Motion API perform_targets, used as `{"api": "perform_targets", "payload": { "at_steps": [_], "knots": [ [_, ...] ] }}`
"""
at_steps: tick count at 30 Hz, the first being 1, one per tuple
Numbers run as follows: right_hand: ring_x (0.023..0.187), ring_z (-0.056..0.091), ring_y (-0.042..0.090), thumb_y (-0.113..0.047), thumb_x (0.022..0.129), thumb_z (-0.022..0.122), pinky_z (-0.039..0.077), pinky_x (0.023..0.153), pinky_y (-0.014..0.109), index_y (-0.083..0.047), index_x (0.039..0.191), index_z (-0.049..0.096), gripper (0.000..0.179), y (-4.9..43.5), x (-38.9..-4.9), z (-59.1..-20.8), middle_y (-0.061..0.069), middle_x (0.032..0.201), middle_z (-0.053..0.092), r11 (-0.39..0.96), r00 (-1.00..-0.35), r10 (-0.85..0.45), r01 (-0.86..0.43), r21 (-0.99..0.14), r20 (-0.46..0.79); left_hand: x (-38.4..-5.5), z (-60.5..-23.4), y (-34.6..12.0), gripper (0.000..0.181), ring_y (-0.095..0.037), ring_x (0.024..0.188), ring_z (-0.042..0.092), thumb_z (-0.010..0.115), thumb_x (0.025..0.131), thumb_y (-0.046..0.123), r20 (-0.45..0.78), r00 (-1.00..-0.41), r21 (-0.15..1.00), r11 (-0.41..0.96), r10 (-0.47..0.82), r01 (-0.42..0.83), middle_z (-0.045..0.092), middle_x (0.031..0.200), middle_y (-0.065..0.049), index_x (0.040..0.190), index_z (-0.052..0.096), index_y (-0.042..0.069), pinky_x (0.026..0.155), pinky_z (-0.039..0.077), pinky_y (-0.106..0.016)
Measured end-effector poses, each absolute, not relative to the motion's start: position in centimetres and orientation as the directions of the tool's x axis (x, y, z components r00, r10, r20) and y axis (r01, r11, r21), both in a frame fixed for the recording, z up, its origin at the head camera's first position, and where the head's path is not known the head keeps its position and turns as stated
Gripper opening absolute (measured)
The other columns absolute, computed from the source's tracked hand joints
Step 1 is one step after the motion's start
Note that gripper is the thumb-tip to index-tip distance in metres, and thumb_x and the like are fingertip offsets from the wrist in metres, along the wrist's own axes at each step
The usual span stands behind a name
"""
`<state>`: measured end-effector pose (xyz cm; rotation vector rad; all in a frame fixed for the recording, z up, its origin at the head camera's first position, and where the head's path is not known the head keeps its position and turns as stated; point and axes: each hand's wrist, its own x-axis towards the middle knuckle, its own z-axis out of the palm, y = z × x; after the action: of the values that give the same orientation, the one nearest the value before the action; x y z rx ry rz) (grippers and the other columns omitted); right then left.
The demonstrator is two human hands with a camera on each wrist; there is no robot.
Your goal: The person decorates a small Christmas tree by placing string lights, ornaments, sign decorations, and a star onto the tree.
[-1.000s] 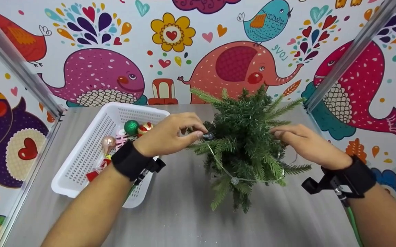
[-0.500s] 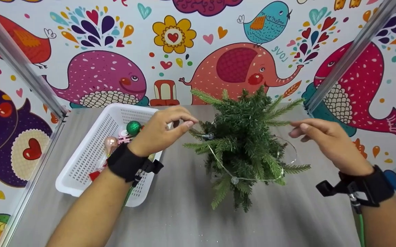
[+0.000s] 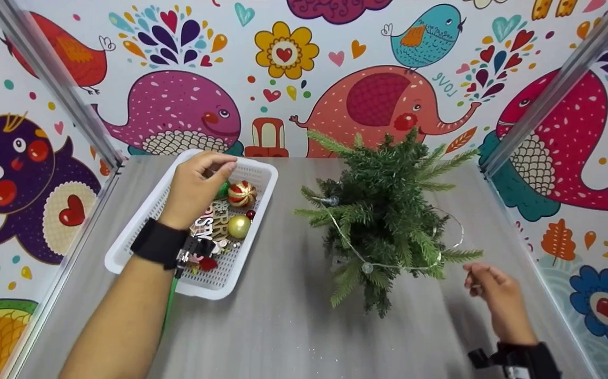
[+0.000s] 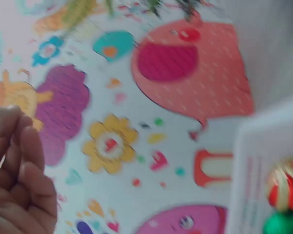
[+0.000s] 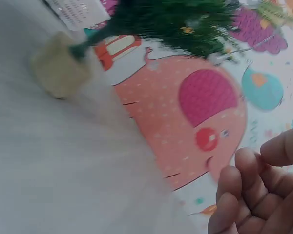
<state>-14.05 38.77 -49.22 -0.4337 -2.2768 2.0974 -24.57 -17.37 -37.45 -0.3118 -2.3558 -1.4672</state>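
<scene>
My left hand (image 3: 193,184) hovers over the white basket (image 3: 111,258), fingers loosely bent with nothing between them. In the basket lie a red-and-gold striped ball (image 3: 242,194), a yellow-gold ball (image 3: 239,227), a green ball (image 3: 222,190) partly behind the hand, and letter-shaped ornaments (image 3: 220,221). A small artificial Christmas tree (image 3: 388,205) stands right of centre, with a clear string of lights (image 3: 368,267) draped around its branches. To the tree's lower right, my right hand (image 3: 498,300) hangs in the air, fingers loosely curled and holding nothing. In the right wrist view, the tree's pale base (image 5: 58,66) rests on the table.
A patterned wall panel (image 3: 288,58) with cartoon animals stands behind the grey table (image 3: 282,326). Metal posts (image 3: 61,89) rise at the table's back corners. A loop of light wire (image 3: 461,231) sticks out at the tree's right side.
My left hand has left the tree's left side, where it was at a light bulb, and moved left over the basket. The right hand has drawn away from the branches, right and towards me.
</scene>
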Motion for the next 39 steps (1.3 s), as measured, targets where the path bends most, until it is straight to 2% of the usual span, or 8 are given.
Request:
{"api": "perform_targets", "payload": {
  "at_steps": [3,6,10,14,20,25,31,39],
  "knots": [
    [0.075,0.065,0.010,-0.019,0.107,0.059,0.057,0.069,0.024,-0.012,0.095,0.077,0.023,38.0,-13.0,-51.0,-0.002,0.080,0.069,-0.028,-0.947,0.240,0.213,-0.977,-0.213,-27.0,-39.2,-18.2,0.024,-0.020,0.093,0.063,0.068,0.101,0.015,0.334,-0.943,0.781,0.559,0.000,0.277,0.073,0.110,-0.014,0.121,0.074,0.003,0.080,0.054,-0.023],
    [0.076,0.066,0.009,-0.019,0.107,0.058,0.057,0.069,0.024,-0.011,0.096,0.077,0.023,37.2,-12.3,-51.8,-0.003,0.081,0.069,-0.074,-0.943,0.244,0.214,-0.974,-0.226,-29.4,-41.1,-18.7,0.033,-0.031,0.105,0.065,0.066,0.101,0.012,0.251,-0.967,0.701,0.681,0.041,0.211,0.069,0.120,-0.020,0.131,0.066,0.000,0.094,0.056,-0.039],
    [0.076,0.066,0.009,-0.019,0.107,0.059,0.056,0.068,0.025,-0.009,0.098,0.076,0.022,36.7,-11.8,-51.8,-0.003,0.081,0.069,-0.085,-0.942,0.251,0.208,-0.974,-0.223,-32.0,-43.4,-18.8,0.053,-0.045,0.126,0.057,0.069,0.098,0.014,0.148,-0.980,0.536,0.822,0.133,0.192,0.056,0.140,-0.027,0.146,0.054,-0.001,0.109,0.047,-0.059],
    [0.075,0.065,0.009,-0.022,0.107,0.059,0.056,0.068,0.025,-0.010,0.098,0.076,0.023,36.4,-11.5,-51.7,-0.003,0.080,0.068,-0.086,-0.931,0.277,0.221,-0.971,-0.236,-33.8,-45.6,-18.5,0.066,-0.050,0.135,0.049,0.074,0.092,0.019,0.056,-0.978,0.425,0.882,0.201,0.205,0.046,0.151,-0.028,0.151,0.048,0.001,0.110,0.045,-0.063],
    [0.076,0.065,0.009,-0.023,0.107,0.058,0.056,0.067,0.025,-0.010,0.098,0.076,0.024,35.5,-11.5,-52.6,-0.004,0.080,0.068,-0.094,-0.926,0.264,0.253,-0.963,-0.269,-34.5,-48.4,-18.5,0.074,-0.051,0.135,0.049,0.078,0.086,0.022,-0.057,-0.974,0.339,0.922,0.221,0.189,0.049,0.150,-0.027,0.151,0.049,0.002,0.110,0.045,-0.065],
    [0.075,0.064,0.010,-0.022,0.108,0.058,0.055,0.066,0.026,-0.005,0.101,0.075,0.025,35.0,-11.2,-53.5,-0.003,0.079,0.067,-0.106,-0.923,0.269,0.255,-0.961,-0.274,-34.7,-49.8,-18.5,0.076,-0.051,0.131,0.051,0.077,0.085,0.023,-0.073,-0.974,0.332,0.926,0.216,0.180,0.049,0.147,-0.029,0.153,0.048,0.004,0.107,0.047,-0.066],
    [0.075,0.064,0.010,-0.020,0.108,0.057,0.055,0.067,0.025,-0.003,0.102,0.075,0.025,35.0,-10.7,-54.0,-0.003,0.080,0.068,-0.112,-0.917,0.272,0.272,-0.956,-0.292,-35.4,-51.0,-17.9,0.083,-0.052,0.136,0.047,0.080,0.085,0.025,-0.120,-0.967,0.400,0.903,0.223,0.158,0.043,0.149,-0.031,0.154,0.042,0.004,0.113,0.042,-0.065],
    [0.075,0.063,0.009,-0.023,0.108,0.057,0.055,0.067,0.025,0.000,0.105,0.073,0.028,34.6,-10.5,-54.9,-0.004,0.080,0.066,-0.107,-0.917,0.276,0.269,-0.957,-0.289,-36.1,-52.0,-17.6,0.080,-0.053,0.128,0.053,0.080,0.085,0.026,-0.116,-0.965,0.463,0.872,0.235,0.157,0.045,0.144,-0.033,0.152,0.042,0.002,0.110,0.044,-0.064]
  ]
}}
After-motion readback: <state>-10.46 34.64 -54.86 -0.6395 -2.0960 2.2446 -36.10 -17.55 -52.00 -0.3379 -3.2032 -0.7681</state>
